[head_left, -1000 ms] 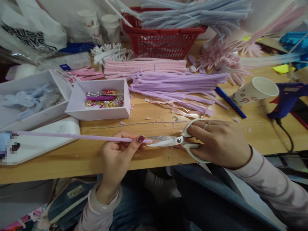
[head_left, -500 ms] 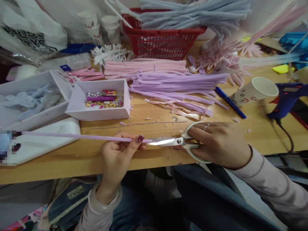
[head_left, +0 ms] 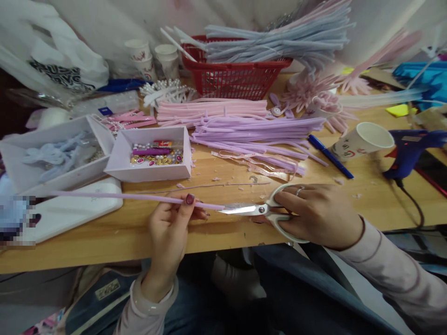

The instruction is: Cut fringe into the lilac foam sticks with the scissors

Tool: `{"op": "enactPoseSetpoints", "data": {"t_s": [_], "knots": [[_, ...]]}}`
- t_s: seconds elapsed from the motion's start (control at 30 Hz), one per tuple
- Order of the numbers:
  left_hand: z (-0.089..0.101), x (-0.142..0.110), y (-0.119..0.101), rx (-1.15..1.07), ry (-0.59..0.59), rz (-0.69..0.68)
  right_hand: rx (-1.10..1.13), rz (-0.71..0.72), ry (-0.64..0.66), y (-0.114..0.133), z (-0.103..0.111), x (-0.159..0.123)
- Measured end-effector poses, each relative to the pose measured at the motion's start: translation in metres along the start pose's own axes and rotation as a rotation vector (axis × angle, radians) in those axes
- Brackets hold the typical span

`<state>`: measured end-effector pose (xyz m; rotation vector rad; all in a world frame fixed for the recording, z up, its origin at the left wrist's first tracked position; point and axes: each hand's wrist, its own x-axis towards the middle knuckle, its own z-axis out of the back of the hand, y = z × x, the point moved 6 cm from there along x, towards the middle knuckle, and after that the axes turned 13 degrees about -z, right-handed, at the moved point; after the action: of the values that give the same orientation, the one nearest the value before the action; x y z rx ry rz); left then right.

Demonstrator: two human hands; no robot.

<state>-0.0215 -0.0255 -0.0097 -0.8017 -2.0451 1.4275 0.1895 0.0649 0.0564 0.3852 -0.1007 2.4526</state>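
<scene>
My left hand (head_left: 171, 223) pinches a long lilac pipe cleaner (head_left: 115, 197) between thumb and fingers, near its right end. The stem runs out to the left over a white tray (head_left: 66, 214). My right hand (head_left: 317, 214) grips white-handled scissors (head_left: 260, 210), fingers through the loops. The closed blades point left and their tip meets the right end of the pipe cleaner at the wooden table's front edge (head_left: 104, 242).
Behind lie piles of lilac (head_left: 258, 132) and pink pipe cleaners (head_left: 209, 109), a red basket (head_left: 233, 77), a white box of beads (head_left: 150, 156), another white box (head_left: 52, 156), a blue pen (head_left: 330, 150), a paper cup (head_left: 363, 139) and a blue glue gun (head_left: 408, 146).
The scissor blades, slightly apart a second ago, have closed at the stem's end. My left hand has slid a little left along the stem. The view has tilted upward.
</scene>
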Motion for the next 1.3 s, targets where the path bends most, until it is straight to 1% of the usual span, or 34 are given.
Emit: {"op": "enactPoseSetpoints", "data": {"t_s": [0.17,0.5,0.6,0.7,0.87,1.1,1.3], "knots": [[0.003,0.003,0.001,-0.052,-0.069,-0.004,0.022,-0.029,0.012,-0.003,0.001,-0.002],[0.006,0.005,0.002,-0.003,-0.091,-0.007,0.035,-0.070,0.017,-0.008,0.002,-0.004],[0.004,0.005,0.000,-0.006,-0.082,-0.005,0.045,-0.062,0.002,-0.009,0.006,-0.004],[0.000,0.004,-0.002,0.003,-0.048,-0.007,0.031,-0.073,0.017,-0.008,0.006,-0.002],[-0.002,0.002,-0.001,0.058,0.024,-0.022,0.009,-0.074,0.129,-0.002,-0.003,0.004],[-0.001,0.002,0.000,0.057,0.033,-0.034,0.071,-0.092,0.182,-0.001,-0.014,0.003],[0.001,0.001,0.001,0.034,0.042,-0.027,0.121,-0.068,0.179,0.005,-0.017,0.005]]}}
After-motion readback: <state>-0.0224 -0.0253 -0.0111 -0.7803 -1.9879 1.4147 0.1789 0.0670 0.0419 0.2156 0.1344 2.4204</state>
